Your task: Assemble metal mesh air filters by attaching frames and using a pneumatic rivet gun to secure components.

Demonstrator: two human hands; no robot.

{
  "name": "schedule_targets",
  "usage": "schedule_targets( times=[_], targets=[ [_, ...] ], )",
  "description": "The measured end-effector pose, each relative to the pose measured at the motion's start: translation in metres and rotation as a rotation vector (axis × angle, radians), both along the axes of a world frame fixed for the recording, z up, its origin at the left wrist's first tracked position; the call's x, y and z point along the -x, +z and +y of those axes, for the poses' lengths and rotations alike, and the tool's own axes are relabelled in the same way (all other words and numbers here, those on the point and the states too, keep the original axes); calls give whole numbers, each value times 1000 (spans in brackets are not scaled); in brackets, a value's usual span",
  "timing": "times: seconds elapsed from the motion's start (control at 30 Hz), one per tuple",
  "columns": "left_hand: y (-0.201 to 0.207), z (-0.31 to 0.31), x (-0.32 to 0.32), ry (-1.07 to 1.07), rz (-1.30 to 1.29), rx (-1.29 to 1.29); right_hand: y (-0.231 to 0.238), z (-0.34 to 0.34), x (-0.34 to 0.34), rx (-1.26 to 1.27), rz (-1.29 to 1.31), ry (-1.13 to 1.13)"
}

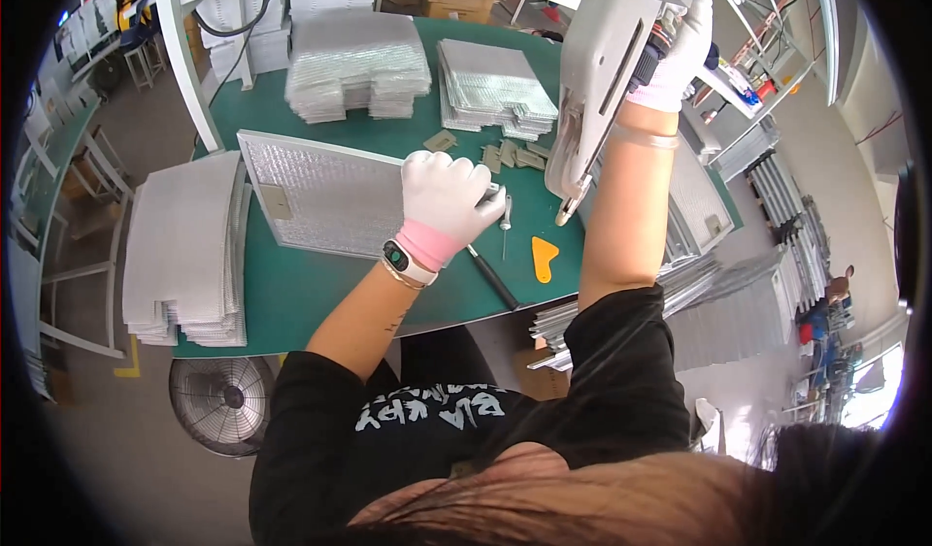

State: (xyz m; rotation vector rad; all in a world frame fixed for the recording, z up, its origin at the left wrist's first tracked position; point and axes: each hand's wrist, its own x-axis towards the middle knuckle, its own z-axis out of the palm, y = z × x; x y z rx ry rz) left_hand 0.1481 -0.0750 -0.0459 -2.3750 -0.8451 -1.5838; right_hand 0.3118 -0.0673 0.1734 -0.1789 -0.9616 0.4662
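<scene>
My left hand, in a white glove with a pink cuff, is closed over the right end of a framed panel. The panel has a quilted silvery face and a thin pale rim, and it leans up from the green table. A small beige plate sits on its left part. Up at the right, my gloved right hand grips the side of a large grey tool with a narrow tip, beside a black knob; some fingers are hidden. The tip points down above the table, right of a screwdriver.
A black-handled tool and a yellow scraper lie on the green table. Beige plates lie behind them. Stacks of silvery sheets stand at the back, with another stack at left. A fan stands below.
</scene>
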Motion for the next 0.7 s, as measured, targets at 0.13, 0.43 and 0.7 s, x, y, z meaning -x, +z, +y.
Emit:
schedule_targets(
  times=[0.13, 0.43, 0.7],
  targets=[
    [3, 0, 9, -62, 39, 14, 1, -4, 9, 2, -74, 49],
    [0, 1, 42, -471, -58, 170, -69, -23, 34, 291, -238, 262],
    [2, 1, 45, -493, -13, 134, -71, -43, 40, 303, -135, 109]
  ],
)
